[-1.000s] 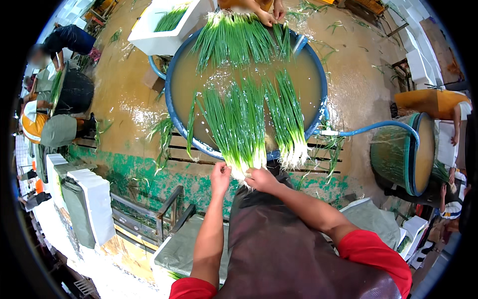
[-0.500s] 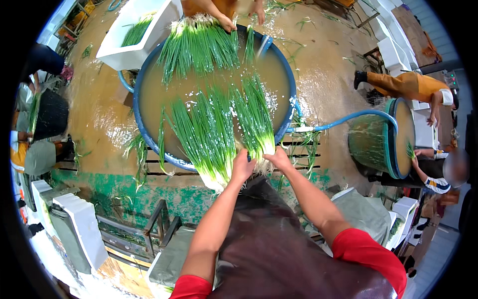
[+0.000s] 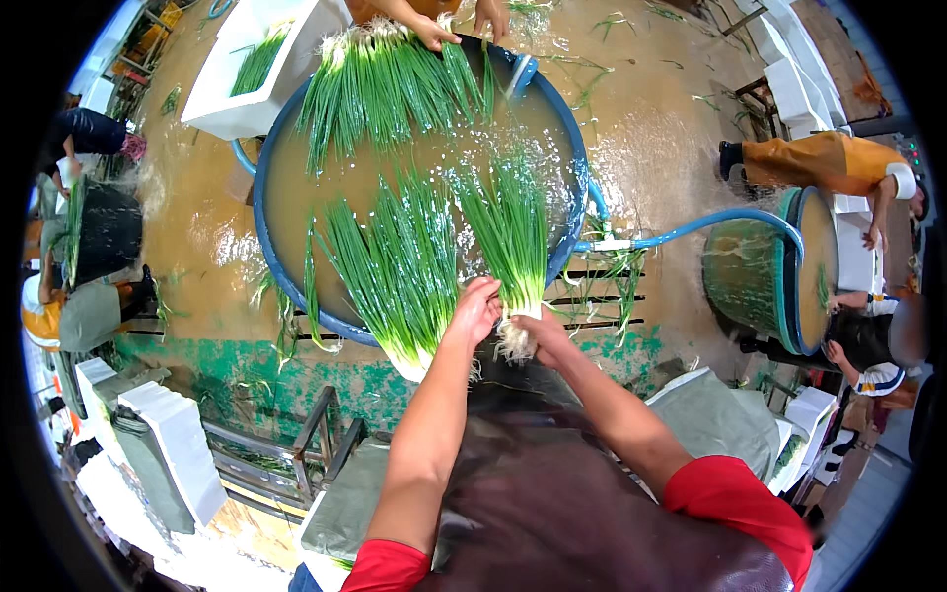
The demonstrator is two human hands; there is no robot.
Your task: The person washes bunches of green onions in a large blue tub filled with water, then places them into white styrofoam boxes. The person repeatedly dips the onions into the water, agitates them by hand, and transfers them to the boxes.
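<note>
My right hand [image 3: 545, 335] is closed round the root end of a bunch of green onions [image 3: 510, 237], whose leaves reach out over the muddy water. Just left of this bunch, my left hand [image 3: 477, 308] has its fingers curled in; whether a stem lies in them is hidden. A wider pile of green onions [image 3: 393, 266] rests on the near rim, white ends toward me, beside my left wrist. Both lie across a large round blue-rimmed tub [image 3: 574, 128] of brown water.
Across the tub, another person's hands [image 3: 434, 33] handle a row of green onions [image 3: 370, 94]. A white foam box [image 3: 212, 99] stands at the far left. A blue hose [image 3: 700, 227] runs right to a green tub [image 3: 755, 266], where more people work. Slats [image 3: 602, 311] lie beneath the near rim.
My hands have drawn slightly apart, the left rising off the stems. The bunch in my right hand has its roots gathered more upright, and the gap to the pile is wider.
</note>
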